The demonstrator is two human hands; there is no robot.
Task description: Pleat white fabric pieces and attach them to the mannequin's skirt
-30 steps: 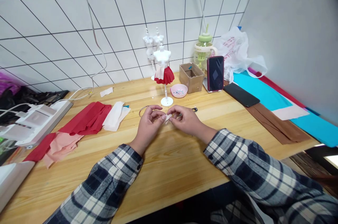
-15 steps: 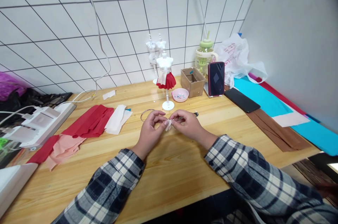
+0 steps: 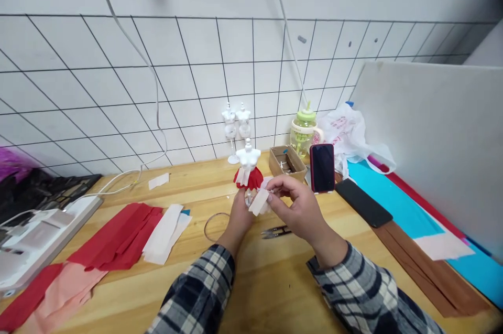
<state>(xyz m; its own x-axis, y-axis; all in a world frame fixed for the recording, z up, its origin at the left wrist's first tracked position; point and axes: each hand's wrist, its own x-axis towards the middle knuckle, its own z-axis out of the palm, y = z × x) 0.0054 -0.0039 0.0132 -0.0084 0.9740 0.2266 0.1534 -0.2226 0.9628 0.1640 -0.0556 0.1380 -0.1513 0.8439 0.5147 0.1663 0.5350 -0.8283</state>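
Note:
My left hand (image 3: 239,218) reaches to the small white mannequin (image 3: 248,158) and closes around its stand just under the skirt; most of its fingers are hidden. The mannequin wears a red pleated skirt (image 3: 255,178) with a white fabric piece (image 3: 243,175) hanging over its front. Between thumb and fingers, my right hand (image 3: 296,203) pinches a pale white fabric strip (image 3: 258,203), close in front of the stand. Thread snips (image 3: 276,232) lie on the table below that hand. A thin ring (image 3: 209,228) rests left of my left wrist.
Red fabric (image 3: 118,234) and white strips (image 3: 167,234) lie left. Two bare mannequins (image 3: 230,121) stand behind. Toward the right are a cardboard box (image 3: 295,168), upright phone (image 3: 322,166), green-lidded bottle (image 3: 302,132), black phone (image 3: 363,202) and brown fabric (image 3: 424,260).
My hands have parted from the white fabric they held together. My left hand has moved forward onto the mannequin's stand; my right hand keeps the strip. The view has tilted up.

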